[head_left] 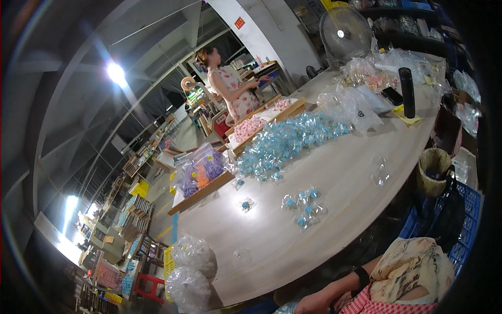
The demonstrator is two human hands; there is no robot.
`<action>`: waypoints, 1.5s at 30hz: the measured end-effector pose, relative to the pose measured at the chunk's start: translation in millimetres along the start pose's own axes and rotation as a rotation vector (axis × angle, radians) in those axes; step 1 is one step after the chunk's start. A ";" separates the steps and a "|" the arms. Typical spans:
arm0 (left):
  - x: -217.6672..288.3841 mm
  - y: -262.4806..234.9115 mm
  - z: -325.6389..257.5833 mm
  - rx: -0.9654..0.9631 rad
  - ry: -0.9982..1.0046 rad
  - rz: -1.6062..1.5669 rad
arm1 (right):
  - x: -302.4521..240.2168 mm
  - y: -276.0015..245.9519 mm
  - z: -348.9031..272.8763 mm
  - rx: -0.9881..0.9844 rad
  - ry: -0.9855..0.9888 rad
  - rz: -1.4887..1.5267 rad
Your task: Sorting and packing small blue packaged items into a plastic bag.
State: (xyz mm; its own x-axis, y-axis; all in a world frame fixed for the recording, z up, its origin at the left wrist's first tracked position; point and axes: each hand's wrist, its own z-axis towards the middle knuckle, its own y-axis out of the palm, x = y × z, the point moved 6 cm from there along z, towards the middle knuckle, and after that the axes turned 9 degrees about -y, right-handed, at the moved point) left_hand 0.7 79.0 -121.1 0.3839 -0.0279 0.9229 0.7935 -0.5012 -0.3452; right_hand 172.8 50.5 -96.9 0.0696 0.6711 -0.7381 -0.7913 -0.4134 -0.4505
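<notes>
My right hand (312,303) is at the lower edge, its forearm coming in from the right with a black band at the wrist. Its fingers are cut off by the frame, so their hold is hidden. Beside it is a clear bag with light-blue contents (286,307). My left hand is out of the picture. Farther up the pale table (261,235) lies a heap of small light-blue pieces in clear packets (287,141). Several such packets (306,205) lie loose nearer to me, and a single packet (246,204) lies left of them.
Two clear plastic bags (191,277) stand at the table's left end. Trays hold pink pieces (250,128) and bagged purple and orange pieces (201,175). A black bottle (406,93), a phone (392,96) and a fan (344,34) are at the right. Another person (230,86) stands beyond the table.
</notes>
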 end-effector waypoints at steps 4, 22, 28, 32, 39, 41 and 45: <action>33.3 -3.4 0.3 0.049 0.118 0.136 | -0.1 -2.9 0.9 0.046 -0.008 -0.140; 93.9 11.7 -34.4 0.188 0.669 0.623 | 17.2 9.8 23.2 0.262 -0.193 0.189; 51.8 13.9 -28.5 0.168 0.791 0.721 | 42.9 17.0 16.5 0.292 -0.197 0.159; 47.7 20.7 -24.0 0.259 0.842 0.709 | 22.9 10.7 16.0 0.235 -0.125 0.239; 51.2 15.0 -17.8 0.453 0.924 0.744 | 38.3 12.2 25.6 0.343 -0.055 0.035; 51.9 14.1 -16.7 0.456 0.916 0.753 | 43.6 11.2 25.4 0.246 -0.113 0.097; 52.3 12.9 -19.3 0.471 0.875 0.782 | 31.5 8.3 21.9 0.164 -0.128 0.231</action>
State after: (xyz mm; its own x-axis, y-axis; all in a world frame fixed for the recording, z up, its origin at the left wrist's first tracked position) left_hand 21.9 54.4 -74.0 0.5284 -0.8282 0.1870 0.6560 0.2584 -0.7091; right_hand 155.1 81.6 -112.8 -0.1927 0.6474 -0.7374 -0.8655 -0.4663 -0.1832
